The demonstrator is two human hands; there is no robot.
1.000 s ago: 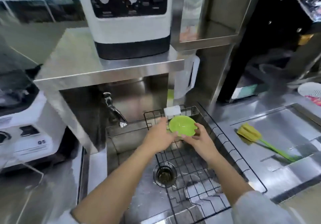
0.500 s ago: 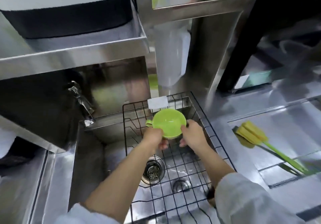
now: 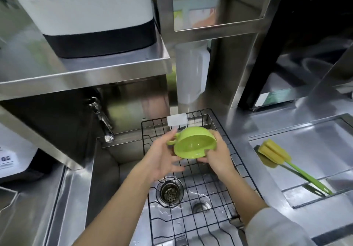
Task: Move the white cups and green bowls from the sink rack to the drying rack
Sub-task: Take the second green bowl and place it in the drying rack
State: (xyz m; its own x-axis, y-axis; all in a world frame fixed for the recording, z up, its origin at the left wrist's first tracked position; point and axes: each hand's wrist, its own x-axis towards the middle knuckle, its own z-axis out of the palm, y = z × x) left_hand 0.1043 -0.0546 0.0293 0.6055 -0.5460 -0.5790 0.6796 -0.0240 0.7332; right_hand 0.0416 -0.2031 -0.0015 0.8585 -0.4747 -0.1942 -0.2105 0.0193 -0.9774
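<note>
1. Right now we have the green bowl (image 3: 193,144) between both hands, lifted clear of the wire and tilted so its open mouth faces us.
2. Our right hand (image 3: 216,155) is clamped on the bowl's right rim and lower edge, thumb over the lip and fingers behind. Our left hand (image 3: 162,156) is looser: its fingertips touch the left side by the small loop handle, while the palm and lower fingers spread open beneath it. We would call that a steadying touch, not a full clasp.
3. Below the bowl sits the black sink rack (image 3: 191,198), a wire grid laid across the steel sink (image 3: 107,179). The part of the rack we can see holds no other cups or bowls. A white sponge-like block (image 3: 176,119) rests on its far edge.
4. Farther out, the tap (image 3: 100,118) juts from under the shelf on the left, the drain strainer (image 3: 169,190) shows through the wire, and a yellow-headed brush (image 3: 286,163) with a green handle lies on the recessed counter to the right.
5. We judge the step in hand to be the carry: the bowl is off the sink rack but not yet set down anywhere.
6. The drying rack is not something we can pick out with certainty in this view, so the next move calls for turning toward it first, then settling the bowl into a free slot. With a wet, smooth bowl, we think a firmer left-hand hold would be wise before moving it across.
</note>
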